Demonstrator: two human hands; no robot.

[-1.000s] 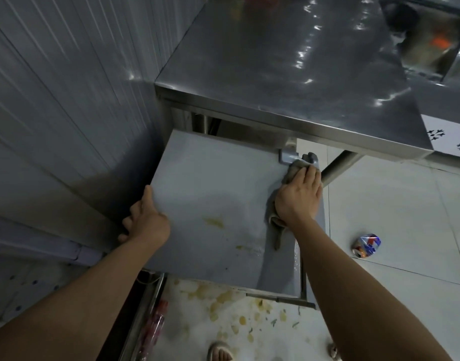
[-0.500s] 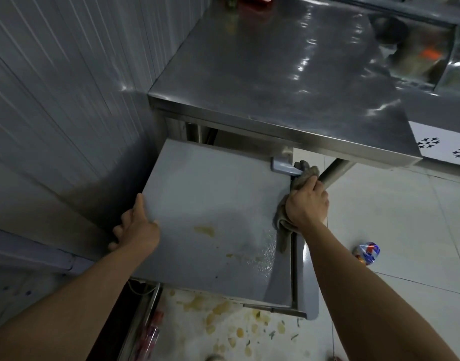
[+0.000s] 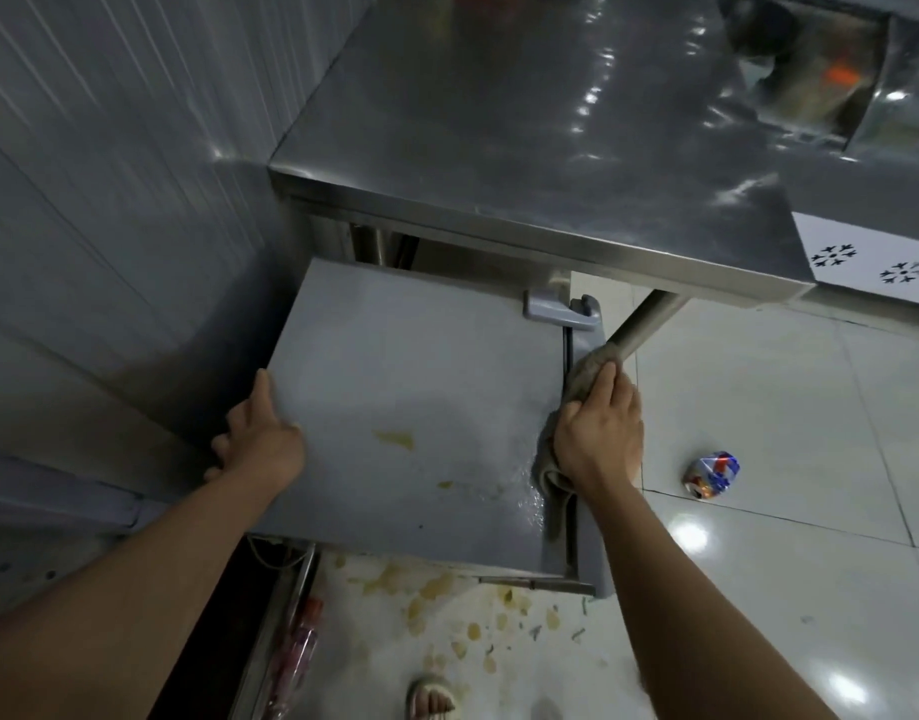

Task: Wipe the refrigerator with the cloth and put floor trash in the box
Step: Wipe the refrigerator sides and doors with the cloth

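The refrigerator door (image 3: 421, 407) is a flat grey panel, swung open under the stainless steel counter (image 3: 524, 148). Its surface carries a yellowish smear near the middle, a smaller one lower down, and a wet, glistening streak along its right side. A grey hinge bracket (image 3: 550, 309) sits at its upper right corner, and a dark seal runs down the right edge. The left hand (image 3: 262, 439) grips the door's left edge, thumb on the face and fingers curled behind. The right hand (image 3: 600, 433) presses a crumpled grey-brown cloth (image 3: 582, 379) against the door's right edge, fingers wrapped over it; a fold of cloth hangs below the wrist. A crushed red-and-blue can (image 3: 712, 472) lies on the white floor tiles (image 3: 784, 407) to the right, well apart from the door. Yellowish spill spots (image 3: 447, 605) mark the floor below the door.
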